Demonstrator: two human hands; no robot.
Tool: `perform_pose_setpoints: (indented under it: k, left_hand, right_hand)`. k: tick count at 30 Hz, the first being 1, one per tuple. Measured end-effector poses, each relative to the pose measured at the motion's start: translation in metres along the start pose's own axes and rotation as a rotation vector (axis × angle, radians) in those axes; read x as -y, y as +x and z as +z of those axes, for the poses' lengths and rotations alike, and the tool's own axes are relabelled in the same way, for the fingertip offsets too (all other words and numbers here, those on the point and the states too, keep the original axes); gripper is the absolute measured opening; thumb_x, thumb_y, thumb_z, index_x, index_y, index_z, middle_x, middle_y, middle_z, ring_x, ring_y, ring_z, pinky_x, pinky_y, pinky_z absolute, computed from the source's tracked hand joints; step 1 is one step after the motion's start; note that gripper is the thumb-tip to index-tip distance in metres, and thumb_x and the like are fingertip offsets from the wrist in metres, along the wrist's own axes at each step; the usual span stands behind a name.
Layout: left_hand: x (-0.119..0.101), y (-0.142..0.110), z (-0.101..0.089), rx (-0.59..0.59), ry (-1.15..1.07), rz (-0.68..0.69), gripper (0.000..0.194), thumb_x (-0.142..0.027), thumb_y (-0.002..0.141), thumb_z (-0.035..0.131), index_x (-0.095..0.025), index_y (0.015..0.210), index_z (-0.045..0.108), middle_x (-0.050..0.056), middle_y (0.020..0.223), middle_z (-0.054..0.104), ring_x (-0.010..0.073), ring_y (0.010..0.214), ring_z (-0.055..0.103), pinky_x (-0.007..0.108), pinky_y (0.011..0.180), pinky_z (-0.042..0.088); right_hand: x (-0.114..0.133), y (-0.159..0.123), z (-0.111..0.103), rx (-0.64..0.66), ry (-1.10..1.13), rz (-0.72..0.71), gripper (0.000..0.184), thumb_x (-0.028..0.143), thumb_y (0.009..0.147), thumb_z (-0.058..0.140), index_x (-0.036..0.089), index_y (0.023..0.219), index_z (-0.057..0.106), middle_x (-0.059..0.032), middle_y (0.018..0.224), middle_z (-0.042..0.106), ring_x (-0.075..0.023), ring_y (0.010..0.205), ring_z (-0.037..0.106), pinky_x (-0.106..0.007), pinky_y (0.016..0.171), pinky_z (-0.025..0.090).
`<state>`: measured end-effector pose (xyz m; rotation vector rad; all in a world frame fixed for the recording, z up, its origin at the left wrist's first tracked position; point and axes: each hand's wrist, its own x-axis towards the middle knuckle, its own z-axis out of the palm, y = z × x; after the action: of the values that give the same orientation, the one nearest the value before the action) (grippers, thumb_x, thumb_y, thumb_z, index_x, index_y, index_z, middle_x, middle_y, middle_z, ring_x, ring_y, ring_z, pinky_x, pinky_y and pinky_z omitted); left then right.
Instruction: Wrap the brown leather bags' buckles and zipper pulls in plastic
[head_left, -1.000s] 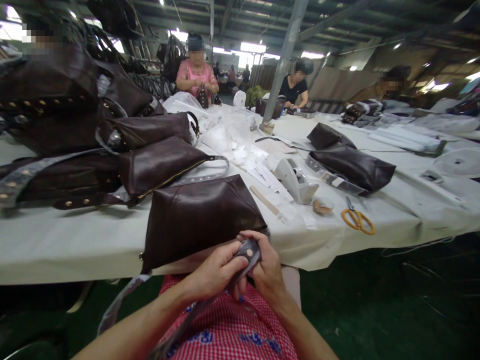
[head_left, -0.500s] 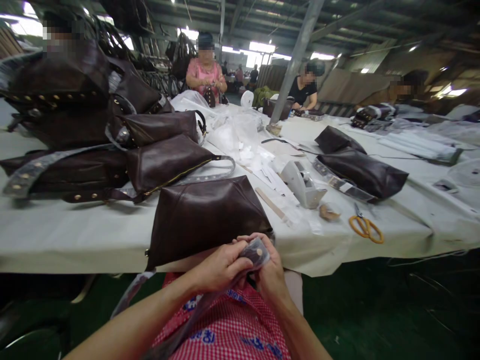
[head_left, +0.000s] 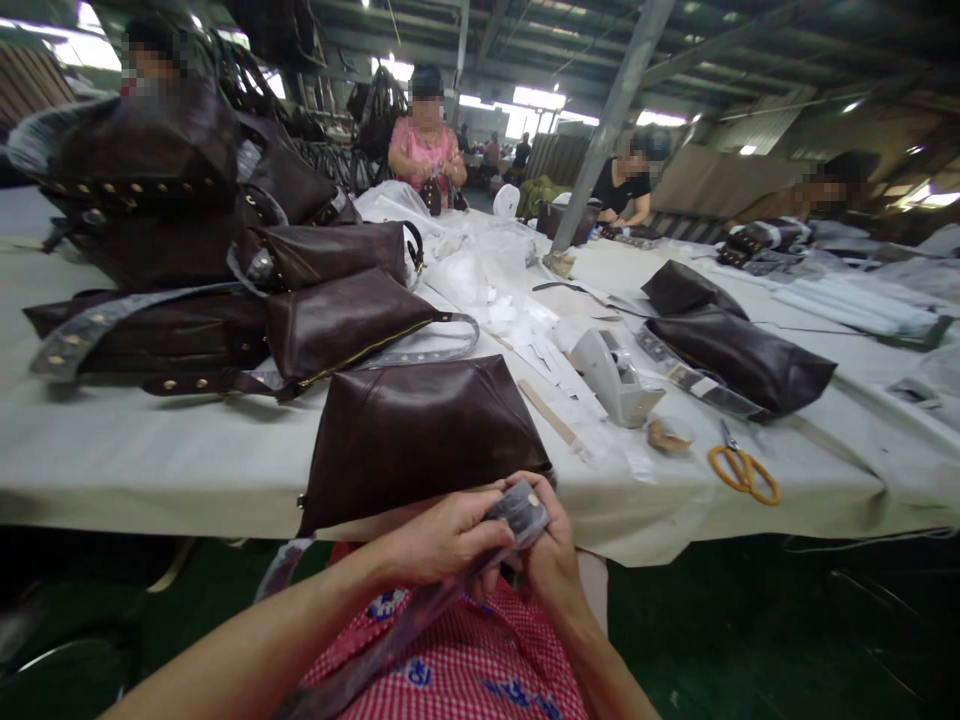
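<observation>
A dark brown leather bag [head_left: 420, 435] lies at the near edge of the white-covered table [head_left: 150, 460], just in front of me. Its strap [head_left: 517, 510], wrapped in clear film, runs down over my lap. My left hand [head_left: 450, 538] pinches the strap end from the left, fingers closed on it. My right hand [head_left: 553, 545] grips the same strap end from the right, thumb on top by a round stud. Both hands sit just below the table edge, over a red checked apron [head_left: 480, 670].
Several more brown bags [head_left: 225, 270] are piled at the left, and two others [head_left: 739, 345] lie at the right. A tape dispenser [head_left: 619, 375], orange-handled scissors [head_left: 742, 468] and white paper and plastic sheets [head_left: 495, 280] lie mid-table. Other people work at the far end.
The view has shifted left, so the table's objects sit further right in frame. My hands keep hold of the strap end, turning it slightly and moving a little lower.
</observation>
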<state>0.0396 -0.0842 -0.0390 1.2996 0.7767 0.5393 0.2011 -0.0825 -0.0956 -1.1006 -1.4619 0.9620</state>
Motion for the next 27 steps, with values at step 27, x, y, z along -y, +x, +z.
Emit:
perform_pose_setpoints:
  k: [27]
  left_hand:
    - [-0.003,0.004,0.006,-0.087,0.185,0.022,0.013,-0.03,0.089,0.048,-0.018,0.083,0.051,-0.005,0.059,0.057,0.0096,0.046,0.052,0.022,0.054,0.042]
  right_hand:
    - [0.01,0.022,-0.025,0.212,-0.502,-0.475,0.017,0.02,0.081,0.053,0.021,0.096,0.063,-0.0093,0.097,0.067,-0.0225,0.091,0.064,-0.035,0.082,0.053]
